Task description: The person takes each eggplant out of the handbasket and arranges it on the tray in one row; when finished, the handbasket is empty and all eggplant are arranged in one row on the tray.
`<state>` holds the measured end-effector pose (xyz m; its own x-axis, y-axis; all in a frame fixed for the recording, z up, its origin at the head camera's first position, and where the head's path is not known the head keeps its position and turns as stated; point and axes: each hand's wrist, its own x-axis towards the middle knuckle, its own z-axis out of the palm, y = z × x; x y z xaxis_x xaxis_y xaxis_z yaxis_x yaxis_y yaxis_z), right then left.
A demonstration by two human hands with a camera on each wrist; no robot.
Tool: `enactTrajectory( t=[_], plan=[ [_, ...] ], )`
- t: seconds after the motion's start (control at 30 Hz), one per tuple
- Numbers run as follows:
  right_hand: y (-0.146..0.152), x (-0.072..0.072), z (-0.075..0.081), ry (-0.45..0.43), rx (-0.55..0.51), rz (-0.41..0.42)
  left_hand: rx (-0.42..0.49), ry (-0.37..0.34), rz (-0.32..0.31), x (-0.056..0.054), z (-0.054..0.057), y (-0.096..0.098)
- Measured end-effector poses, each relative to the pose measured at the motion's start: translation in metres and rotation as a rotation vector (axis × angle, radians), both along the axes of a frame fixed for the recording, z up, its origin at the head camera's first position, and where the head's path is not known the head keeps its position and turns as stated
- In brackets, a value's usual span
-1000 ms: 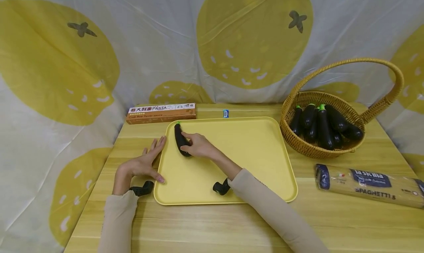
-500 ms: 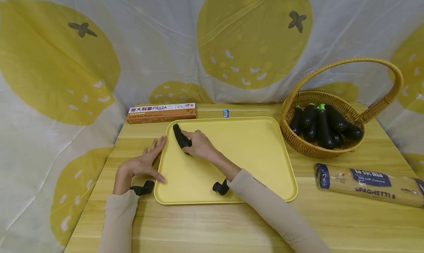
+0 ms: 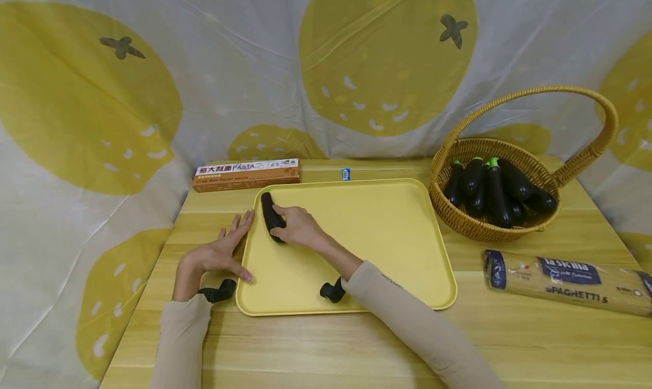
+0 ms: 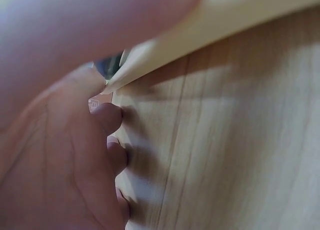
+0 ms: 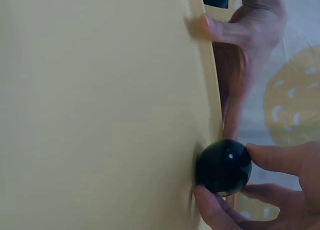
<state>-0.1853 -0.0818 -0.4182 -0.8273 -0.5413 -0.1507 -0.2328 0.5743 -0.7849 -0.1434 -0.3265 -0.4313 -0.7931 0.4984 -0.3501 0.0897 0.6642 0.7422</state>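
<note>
A dark eggplant (image 3: 269, 212) with a green stem end lies lengthwise at the upper left of the yellow tray (image 3: 367, 247). My right hand (image 3: 301, 228) pinches it between thumb and fingers. The right wrist view shows the round, glossy end of the eggplant (image 5: 223, 167) between the fingertips, close to the tray's side rim. Fingers spread, my left hand (image 3: 220, 256) rests along the tray's left edge with the thumb at the rim. In the left wrist view its fingertips (image 4: 114, 117) touch the wooden table beside the tray wall (image 4: 150, 58).
Right of the tray stands a wicker basket (image 3: 460, 226) holding several eggplants (image 3: 498, 199). A spaghetti pack (image 3: 570, 281) lies in front of it. Behind the tray are a pasta box (image 3: 247, 175) and a small blue packet (image 3: 346, 174). A lemon-print cloth (image 3: 244, 66) hangs behind the table.
My right hand has shifted the eggplant slightly left, closer to the tray's left rim, keeping its grip. The left hand has stayed in place.
</note>
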Motion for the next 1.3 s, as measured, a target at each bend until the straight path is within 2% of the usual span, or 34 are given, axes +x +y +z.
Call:
enactTrajectory(
  t=[0.2, 0.5, 0.6, 0.73, 0.83, 0.93, 1.0, 1.13, 1.3],
  plan=[
    [-0.006, 0.003, 0.001, -0.009, 0.041, -0.038, 0.010, -0.001, 0.002, 0.001, 0.000, 0.001],
    [-0.009, 0.006, -0.003, -0.009, -0.016, -0.091, -0.007, 0.005, 0.005, 0.001, 0.000, -0.001],
    [-0.008, 0.006, -0.003, -0.007, -0.026, -0.071, -0.004, 0.004, 0.002, 0.000, 0.000, -0.001],
    [0.004, 0.005, 0.003, -0.047, -0.064, -0.003, -0.013, -0.004, 0.009, 0.000, -0.002, -0.001],
    [0.030, 0.002, 0.015, -0.081, -0.109, 0.061, -0.011, -0.002, 0.011, 0.001, -0.002, -0.001],
    [0.070, 0.001, 0.034, -0.059, -0.133, 0.106, -0.010, 0.006, 0.010, 0.001, -0.002, -0.002],
    [0.103, 0.002, 0.048, -0.021, -0.132, 0.108, -0.012, 0.010, 0.008, 0.002, -0.002, -0.001],
    [0.168, 0.006, 0.072, 0.030, -0.114, 0.037, -0.013, 0.017, 0.002, 0.003, 0.000, 0.000],
    [0.246, 0.011, 0.085, 0.073, -0.048, -0.093, -0.019, 0.026, -0.012, 0.003, 0.001, 0.001]
  ],
)
